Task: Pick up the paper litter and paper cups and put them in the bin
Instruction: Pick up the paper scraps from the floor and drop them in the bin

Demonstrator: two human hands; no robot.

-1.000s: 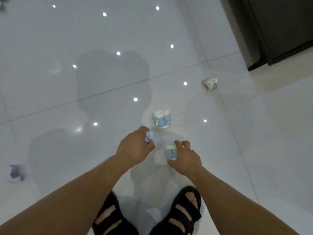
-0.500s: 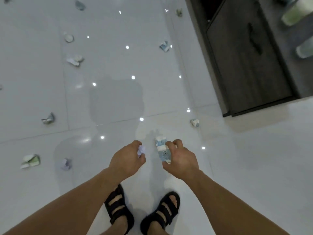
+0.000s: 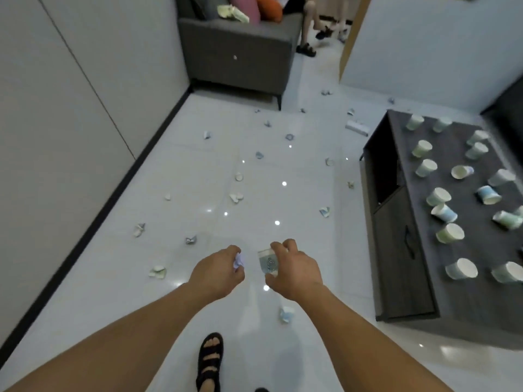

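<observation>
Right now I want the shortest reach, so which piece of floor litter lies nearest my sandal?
The crushed blue-and-white cup just ahead of the sandal, below the right hand; every other piece lies farther up the floor.

The left hand [image 3: 216, 271] hides most of its paper scrap [image 3: 239, 261], and fingers [image 3: 278, 246] of the right hand [image 3: 295, 271] cover one side of the paper cup [image 3: 267, 263]. Toward twelve o'clock the floor litter [image 3: 259, 155] blurs — cup or paper, unclear. At three o'clock the counter [image 3: 396, 278] is cut off by the edge.
</observation>
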